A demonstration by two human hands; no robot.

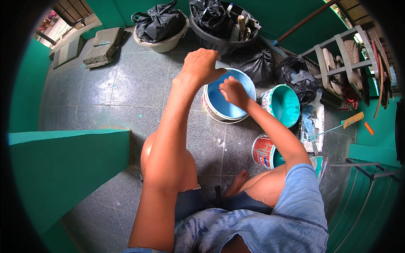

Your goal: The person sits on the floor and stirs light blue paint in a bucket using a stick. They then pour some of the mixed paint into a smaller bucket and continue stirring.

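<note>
A white bucket [230,99] with a light blue inside stands on the floor in front of me. My left hand [201,66] is over its far left rim, with the fingers curled and the thumb pointing right. Whatever those fingers hold, if anything, is hidden. Inside the bucket's opening, my right hand [233,92] is closed, with the fingertips pinched together toward the left. Something small may be in that pinch, but I cannot make it out.
To the right stand a bucket with green paint [288,105] and a red-labelled bucket [262,151]. A paint roller [353,120] lies beyond them. Black bags [255,65], a black tub [206,40] and a whitish basin [161,45] line the back. A green low wall [71,164] is at left.
</note>
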